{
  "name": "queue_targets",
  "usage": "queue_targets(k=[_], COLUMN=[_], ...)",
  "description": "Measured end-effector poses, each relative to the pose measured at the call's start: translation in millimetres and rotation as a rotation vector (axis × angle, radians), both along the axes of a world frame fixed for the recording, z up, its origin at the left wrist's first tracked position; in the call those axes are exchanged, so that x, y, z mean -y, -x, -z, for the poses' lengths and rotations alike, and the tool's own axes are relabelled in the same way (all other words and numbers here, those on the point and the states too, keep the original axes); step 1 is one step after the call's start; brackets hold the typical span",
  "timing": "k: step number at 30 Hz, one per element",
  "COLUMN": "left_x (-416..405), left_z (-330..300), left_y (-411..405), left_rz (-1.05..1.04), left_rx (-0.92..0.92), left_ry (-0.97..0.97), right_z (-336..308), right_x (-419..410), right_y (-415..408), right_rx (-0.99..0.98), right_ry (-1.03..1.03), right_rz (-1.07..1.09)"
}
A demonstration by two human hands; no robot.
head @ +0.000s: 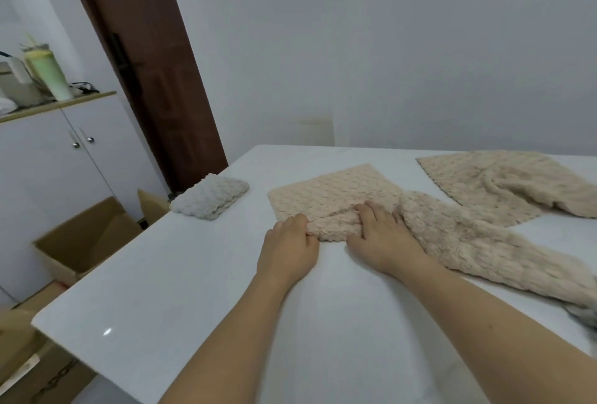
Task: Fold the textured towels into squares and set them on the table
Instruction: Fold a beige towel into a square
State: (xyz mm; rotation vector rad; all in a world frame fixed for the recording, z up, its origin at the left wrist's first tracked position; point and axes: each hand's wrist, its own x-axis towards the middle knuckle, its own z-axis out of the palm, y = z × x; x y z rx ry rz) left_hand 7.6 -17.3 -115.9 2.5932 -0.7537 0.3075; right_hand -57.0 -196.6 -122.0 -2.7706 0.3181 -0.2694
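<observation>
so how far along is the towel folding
One looks done: a grey towel lies folded near the left edge of the white table. In hand: the beige towel, its near edge gripped by the left hand while the right hand presses on it. Left: a fluffy beige towel and another beige towel lie unfolded to the right.

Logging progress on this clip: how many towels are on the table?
4, perhaps more hidden: a folded grey textured towel far left, a beige one under both hands, a fluffy beige one beside it, another beige one behind.
</observation>
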Motion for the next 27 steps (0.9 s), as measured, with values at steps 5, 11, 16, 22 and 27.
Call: queue_targets(k=[5, 11, 16, 22, 27], left_x=[-23, -46, -60, -76, -85], left_z=[-3, -18, -73, -154, -193], left_y=[33, 70, 79, 94, 99], left_rz=[-0.046, -0.014, 0.034, -0.016, 0.014], left_rx=[-0.103, -0.235, 0.104, 0.42, 0.485], left_ry=[0.089, 0.164, 0.176, 0.414, 0.527], right_z=[-2, -2, -48, -154, -217], right_x=[-8, -20, -25, -35, -28], right_y=[31, 68, 79, 102, 114], right_rx=[0.065, 0.18, 0.393, 0.544, 0.457], right_ry=[-0.006, -0.031, -0.165, -0.546, -0.477], right_rz=[-0.061, -0.09, -0.025, -0.011, -0.099])
